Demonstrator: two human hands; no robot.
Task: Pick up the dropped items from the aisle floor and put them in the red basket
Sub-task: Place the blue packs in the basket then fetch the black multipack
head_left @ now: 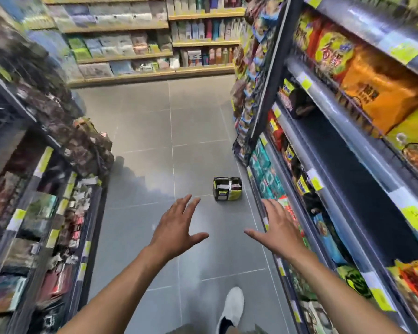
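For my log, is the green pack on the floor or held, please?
On the floor; neither left hand nor right hand touches the green pack.

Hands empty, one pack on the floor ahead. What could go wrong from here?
1. The black-and-lime-green package lies close to the right-hand shelving; the open right hand might knock stock reaching down.
2. No red basket is in view, so placing may need a search.

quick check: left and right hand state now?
Left hand: open, fingers spread, holding nothing.
Right hand: open, fingers spread, holding nothing.
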